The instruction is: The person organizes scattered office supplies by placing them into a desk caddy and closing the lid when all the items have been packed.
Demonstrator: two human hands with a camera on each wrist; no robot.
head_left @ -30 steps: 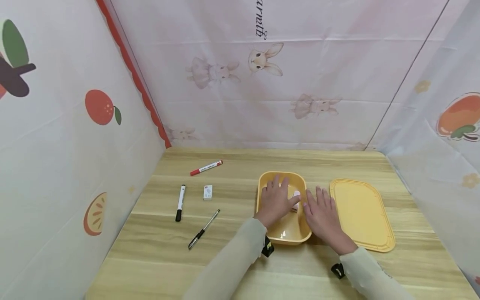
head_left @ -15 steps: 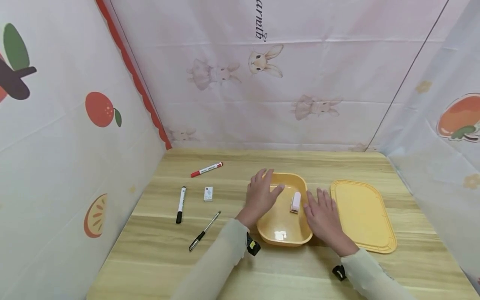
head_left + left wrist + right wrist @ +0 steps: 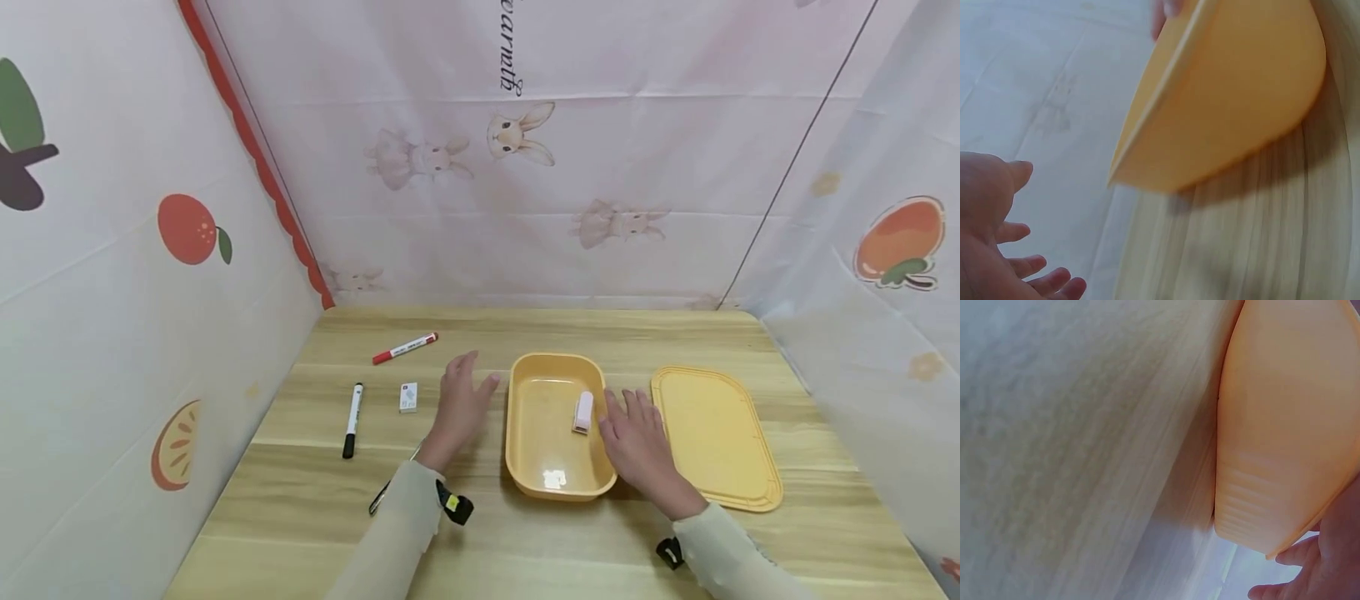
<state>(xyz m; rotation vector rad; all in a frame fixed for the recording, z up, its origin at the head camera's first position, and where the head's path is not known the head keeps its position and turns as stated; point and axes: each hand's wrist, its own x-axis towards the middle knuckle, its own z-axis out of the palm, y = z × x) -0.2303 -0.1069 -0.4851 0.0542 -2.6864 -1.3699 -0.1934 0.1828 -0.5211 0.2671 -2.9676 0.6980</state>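
A yellow plastic box (image 3: 551, 483) stands on the wooden table, with a small pink-and-white stapler (image 3: 583, 412) lying inside near its right wall. My right hand (image 3: 637, 440) rests at the box's right rim with relaxed fingers. Left of the box, my left hand (image 3: 459, 408) hovers over the table, holding nothing, its fingers loosely spread. A small white box (image 3: 408, 397) is just left of that hand. My left forearm partly hides a pen (image 3: 379, 497). In the left wrist view, the hand (image 3: 997, 244) is apart from the yellow box (image 3: 1235, 94).
A yellow lid (image 3: 716, 437) lies flat on the table right of the box. To the left are a red marker (image 3: 405, 348) and a black-capped marker (image 3: 352, 421). Printed cloth walls surround the table at the back and both sides.
My left hand has moved left, out of the box and over the table, uncovering the stapler. My right hand stays at the right rim. The head view has shifted slightly.
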